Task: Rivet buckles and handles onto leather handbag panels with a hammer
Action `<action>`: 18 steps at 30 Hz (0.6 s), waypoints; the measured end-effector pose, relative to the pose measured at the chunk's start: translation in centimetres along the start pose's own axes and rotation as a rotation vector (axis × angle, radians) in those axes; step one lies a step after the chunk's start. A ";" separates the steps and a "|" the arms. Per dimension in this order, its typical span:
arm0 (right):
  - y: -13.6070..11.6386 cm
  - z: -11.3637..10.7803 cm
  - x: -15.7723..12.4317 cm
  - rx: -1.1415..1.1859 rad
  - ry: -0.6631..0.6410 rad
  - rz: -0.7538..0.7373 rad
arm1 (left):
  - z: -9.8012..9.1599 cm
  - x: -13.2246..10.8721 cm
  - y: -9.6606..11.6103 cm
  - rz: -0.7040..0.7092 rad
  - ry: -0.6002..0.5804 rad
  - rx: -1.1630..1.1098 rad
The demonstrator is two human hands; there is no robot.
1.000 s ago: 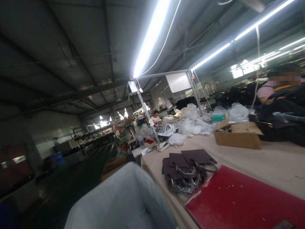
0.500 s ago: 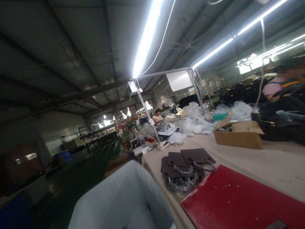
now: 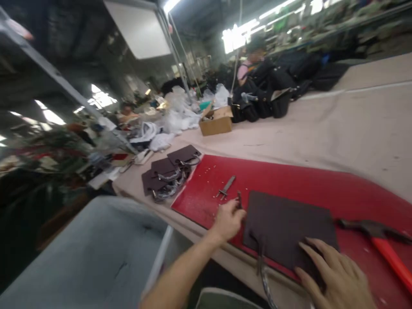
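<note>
On my feed, the dark brown panel [image 3: 291, 225] lies flat on the red board [image 3: 280, 174], between my two hands. My right hand [image 3: 336, 274] rests on its near right corner, fingers spread and loosely bent, thumb apart from the forefinger, pressing on the sheet rather than gripped around it. My left hand [image 3: 229, 219] is just beside the panel's left edge, thumb and fingers pinched nearly closed on a small dark tool [image 3: 239, 200] that pokes up above them. Beyond that hand lies a pronged tool [image 3: 228, 186], and to the panel's right a hammer [image 3: 378, 231] with an orange-red handle.

I can't read any marking on the tools; they are too small and smeared for that. The small tool's lower part is hidden behind my left fingers, so I can't tell its shape. The plastic-wrapped handle [image 3: 264, 279] joined to the panel hangs over the edge of the bench [image 3: 273, 146] and runs out of the picture at the bottom. My right wrist and the hammer's grip are cut off too, and the background is blurred.
</note>
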State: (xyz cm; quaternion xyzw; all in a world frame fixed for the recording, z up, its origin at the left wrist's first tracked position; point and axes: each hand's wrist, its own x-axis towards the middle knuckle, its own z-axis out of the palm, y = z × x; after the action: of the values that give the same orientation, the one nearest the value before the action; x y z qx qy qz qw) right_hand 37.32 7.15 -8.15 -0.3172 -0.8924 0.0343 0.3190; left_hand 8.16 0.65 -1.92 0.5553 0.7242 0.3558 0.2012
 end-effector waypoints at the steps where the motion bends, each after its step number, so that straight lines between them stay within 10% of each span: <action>1: 0.0 -0.7 -0.7 -0.042 -0.049 0.020 | 0.0 0.1 -0.6 -0.071 0.026 0.050; 9: -1.0 -1.1 0.1 -0.058 -0.118 0.042 | -8.2 4.5 -6.3 -0.377 0.080 0.571; 18: -0.9 -1.3 -0.4 -0.048 -0.144 0.050 | -6.1 5.0 -5.0 -0.252 0.048 0.707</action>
State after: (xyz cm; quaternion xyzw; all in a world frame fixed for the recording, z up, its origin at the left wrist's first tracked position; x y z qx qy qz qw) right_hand 37.79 6.00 -7.11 -0.3437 -0.9055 0.0436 0.2452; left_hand -0.86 3.00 -1.05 0.4884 0.8696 0.0694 0.0223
